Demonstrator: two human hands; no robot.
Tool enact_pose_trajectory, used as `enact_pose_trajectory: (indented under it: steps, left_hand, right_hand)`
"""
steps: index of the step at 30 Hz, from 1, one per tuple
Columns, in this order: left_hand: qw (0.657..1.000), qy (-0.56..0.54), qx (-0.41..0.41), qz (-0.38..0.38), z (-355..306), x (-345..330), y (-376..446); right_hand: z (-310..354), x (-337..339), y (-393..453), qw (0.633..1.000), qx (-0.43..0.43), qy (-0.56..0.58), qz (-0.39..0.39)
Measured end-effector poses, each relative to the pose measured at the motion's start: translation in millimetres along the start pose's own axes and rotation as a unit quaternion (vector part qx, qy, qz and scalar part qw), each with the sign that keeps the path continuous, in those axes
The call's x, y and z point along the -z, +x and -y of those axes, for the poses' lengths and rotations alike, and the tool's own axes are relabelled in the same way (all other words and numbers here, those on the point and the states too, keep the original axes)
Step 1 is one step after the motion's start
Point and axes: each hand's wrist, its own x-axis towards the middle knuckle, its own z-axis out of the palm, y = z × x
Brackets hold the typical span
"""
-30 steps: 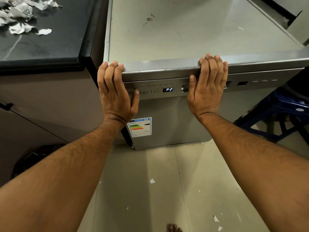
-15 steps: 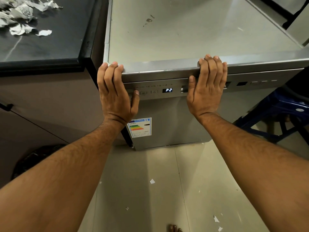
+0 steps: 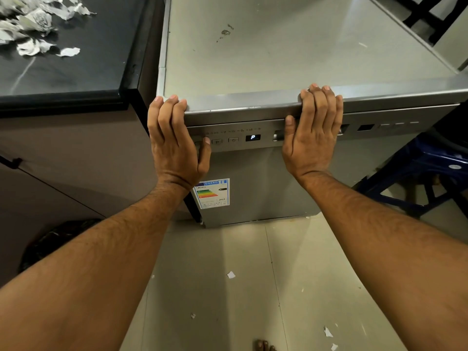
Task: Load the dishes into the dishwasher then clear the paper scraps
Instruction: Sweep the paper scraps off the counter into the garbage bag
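Note:
The steel dishwasher [image 3: 253, 183] stands in front of me with its door shut. My left hand [image 3: 174, 143] lies flat against its upper left corner, fingertips on the top edge and thumb on a button of the control panel [image 3: 228, 140]. My right hand [image 3: 314, 133] lies flat near the middle, fingertips over the top edge, thumb beside the handle recess [image 3: 278, 136]. The display [image 3: 252, 137] shows "P". Torn paper scraps [image 3: 33, 29] lie on the black counter [image 3: 76, 72] at the upper left. More paper scraps [image 3: 230, 274] dot the floor. No dishes are in view.
A blue plastic stool [image 3: 425, 173] stands to the right of the dishwasher. A dark bag [image 3: 50, 244] sits on the floor at the lower left, under the counter. My toes [image 3: 263, 345] show at the bottom edge on the tiled floor.
The display read "P2" before and now reads "P". Both hands stay in the same places on the dishwasher front.

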Motion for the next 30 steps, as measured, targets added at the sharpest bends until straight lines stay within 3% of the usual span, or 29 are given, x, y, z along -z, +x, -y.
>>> enact_pose_trajectory:
  steps: [8, 19, 30]
  left_hand:
    - [1.000, 0.004, 0.001, 0.019, -2.4, 5.9, 0.4]
    - [0.994, 0.028, 0.002, 0.109, -1.9, 37.6, 13.6]
    - [0.989, 0.101, 0.001, 0.109, 41.0, 100.8, 69.9]
  right_hand:
    - [1.2, 6.3, 1.2, 1.000, -0.004, 0.001, 0.015]
    - [22.8, 32.5, 16.3, 0.996, -0.048, 0.024, 0.066]
    - [108.3, 46.2, 71.4, 0.984, 0.064, 0.096, 0.136]
